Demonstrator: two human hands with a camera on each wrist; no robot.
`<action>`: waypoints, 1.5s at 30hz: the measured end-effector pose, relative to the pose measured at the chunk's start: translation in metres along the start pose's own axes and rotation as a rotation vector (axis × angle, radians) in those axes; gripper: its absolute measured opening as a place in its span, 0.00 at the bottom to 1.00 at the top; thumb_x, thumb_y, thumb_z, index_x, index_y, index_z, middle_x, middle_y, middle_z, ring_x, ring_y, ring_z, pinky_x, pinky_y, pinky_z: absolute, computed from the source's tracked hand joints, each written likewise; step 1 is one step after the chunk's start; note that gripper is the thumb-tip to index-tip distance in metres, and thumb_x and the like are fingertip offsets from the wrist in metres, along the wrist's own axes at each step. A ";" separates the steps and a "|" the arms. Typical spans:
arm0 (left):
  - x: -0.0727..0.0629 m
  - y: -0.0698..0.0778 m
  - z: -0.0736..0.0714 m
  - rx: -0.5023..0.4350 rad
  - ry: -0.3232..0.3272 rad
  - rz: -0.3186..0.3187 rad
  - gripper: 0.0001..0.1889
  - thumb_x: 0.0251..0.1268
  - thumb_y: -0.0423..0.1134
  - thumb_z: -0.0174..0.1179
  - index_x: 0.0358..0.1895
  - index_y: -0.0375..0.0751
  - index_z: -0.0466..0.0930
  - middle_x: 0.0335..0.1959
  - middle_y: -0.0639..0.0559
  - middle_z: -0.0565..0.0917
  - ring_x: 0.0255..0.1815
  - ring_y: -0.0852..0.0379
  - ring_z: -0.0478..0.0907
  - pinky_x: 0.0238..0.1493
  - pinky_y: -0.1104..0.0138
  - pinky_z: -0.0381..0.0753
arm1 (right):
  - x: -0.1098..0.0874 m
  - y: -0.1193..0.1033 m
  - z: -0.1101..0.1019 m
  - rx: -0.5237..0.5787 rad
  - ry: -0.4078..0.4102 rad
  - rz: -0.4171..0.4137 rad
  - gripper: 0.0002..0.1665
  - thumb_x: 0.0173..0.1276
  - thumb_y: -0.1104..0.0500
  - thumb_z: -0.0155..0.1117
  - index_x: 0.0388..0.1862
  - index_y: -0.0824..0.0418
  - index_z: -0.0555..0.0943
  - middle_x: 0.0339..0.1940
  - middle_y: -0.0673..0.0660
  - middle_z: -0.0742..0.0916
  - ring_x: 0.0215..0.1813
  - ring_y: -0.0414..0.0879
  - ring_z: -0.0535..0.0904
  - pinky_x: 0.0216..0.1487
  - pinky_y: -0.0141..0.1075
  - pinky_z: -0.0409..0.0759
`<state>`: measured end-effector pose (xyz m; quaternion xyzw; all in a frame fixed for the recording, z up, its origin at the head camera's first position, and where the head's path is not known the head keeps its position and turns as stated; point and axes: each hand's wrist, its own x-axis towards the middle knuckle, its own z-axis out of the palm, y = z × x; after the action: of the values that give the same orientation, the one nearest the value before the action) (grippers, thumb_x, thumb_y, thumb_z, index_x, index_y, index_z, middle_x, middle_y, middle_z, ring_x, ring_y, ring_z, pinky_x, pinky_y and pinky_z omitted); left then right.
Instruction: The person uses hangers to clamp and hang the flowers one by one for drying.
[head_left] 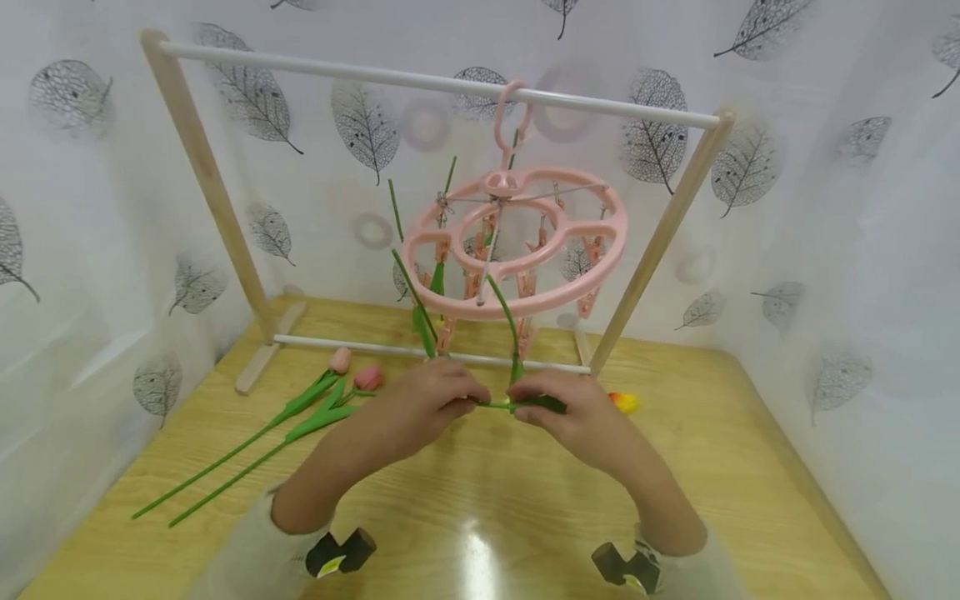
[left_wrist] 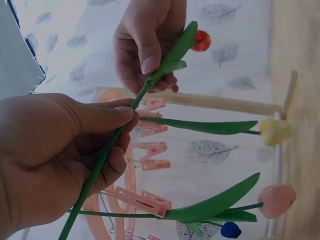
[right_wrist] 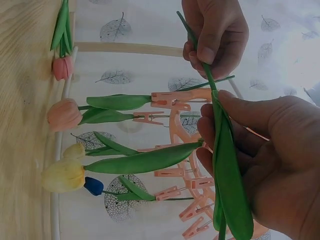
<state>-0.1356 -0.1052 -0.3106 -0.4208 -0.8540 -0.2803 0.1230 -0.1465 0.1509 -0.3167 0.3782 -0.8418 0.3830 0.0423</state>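
In the head view my left hand [head_left: 429, 402] and right hand [head_left: 581, 408] meet in front of the hanger, holding one artificial tulip [left_wrist: 201, 41] sideways between them. Thumb and fingers of the left hand pinch its green stem [left_wrist: 107, 150]. The right hand grips near the base of the leaves [right_wrist: 231, 170]; its red and yellow bloom [head_left: 624, 402] shows beyond that hand. Just behind, a pink clip hanger [head_left: 600, 279] carries several tulips hanging bloom down, among them a yellow tulip [right_wrist: 62, 175], a pink tulip [left_wrist: 276, 201] and a blue tulip [right_wrist: 94, 186].
The hanger's hook [head_left: 501, 117] loops over the white top bar [head_left: 337, 70] of a wooden rack [head_left: 206, 175]. Two pink tulips [head_left: 368, 377] lie on the wooden table [head_left: 420, 533] at the left. Leaf-print curtains [head_left: 90, 208] surround the table's back and sides.
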 end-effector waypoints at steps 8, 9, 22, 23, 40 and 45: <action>0.001 0.002 0.004 0.078 0.042 0.055 0.07 0.67 0.30 0.65 0.45 0.39 0.87 0.42 0.52 0.87 0.47 0.55 0.83 0.50 0.67 0.83 | -0.002 0.004 0.001 -0.042 -0.032 -0.014 0.14 0.65 0.65 0.71 0.50 0.58 0.86 0.46 0.48 0.88 0.47 0.39 0.84 0.47 0.34 0.85; 0.001 0.003 0.005 0.092 0.057 0.063 0.07 0.66 0.30 0.65 0.45 0.39 0.87 0.42 0.53 0.86 0.47 0.55 0.82 0.50 0.67 0.83 | -0.002 0.004 0.000 -0.042 -0.034 -0.020 0.14 0.65 0.65 0.71 0.50 0.58 0.86 0.46 0.48 0.89 0.47 0.40 0.84 0.47 0.34 0.85; 0.000 0.024 -0.001 -0.227 0.339 0.345 0.06 0.71 0.32 0.62 0.46 0.41 0.85 0.46 0.53 0.84 0.49 0.59 0.80 0.49 0.75 0.79 | -0.012 0.009 -0.025 -0.022 0.075 -0.057 0.18 0.67 0.68 0.68 0.54 0.57 0.85 0.51 0.52 0.89 0.51 0.42 0.83 0.50 0.35 0.84; 0.000 0.025 0.000 -0.254 0.328 0.346 0.06 0.72 0.32 0.62 0.47 0.41 0.85 0.46 0.53 0.84 0.49 0.59 0.80 0.48 0.75 0.80 | -0.013 0.010 -0.025 -0.021 0.083 -0.065 0.18 0.67 0.69 0.68 0.54 0.57 0.85 0.51 0.52 0.89 0.51 0.42 0.83 0.50 0.35 0.84; 0.009 0.014 0.039 -0.450 0.255 -0.047 0.12 0.72 0.36 0.62 0.56 0.43 0.82 0.50 0.54 0.84 0.50 0.60 0.79 0.52 0.64 0.83 | -0.011 0.001 -0.009 0.216 0.153 0.052 0.13 0.70 0.66 0.66 0.52 0.62 0.84 0.47 0.55 0.90 0.48 0.42 0.86 0.51 0.38 0.86; 0.012 0.017 0.047 -0.582 0.273 -0.141 0.17 0.71 0.38 0.63 0.60 0.42 0.77 0.56 0.52 0.81 0.56 0.56 0.79 0.60 0.63 0.81 | -0.009 -0.002 0.001 0.215 0.236 0.088 0.09 0.69 0.65 0.68 0.47 0.59 0.86 0.43 0.53 0.91 0.46 0.41 0.86 0.51 0.38 0.84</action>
<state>-0.1280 -0.0617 -0.3372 -0.3368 -0.7406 -0.5742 0.0914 -0.1385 0.1550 -0.3192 0.2954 -0.8010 0.5140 0.0833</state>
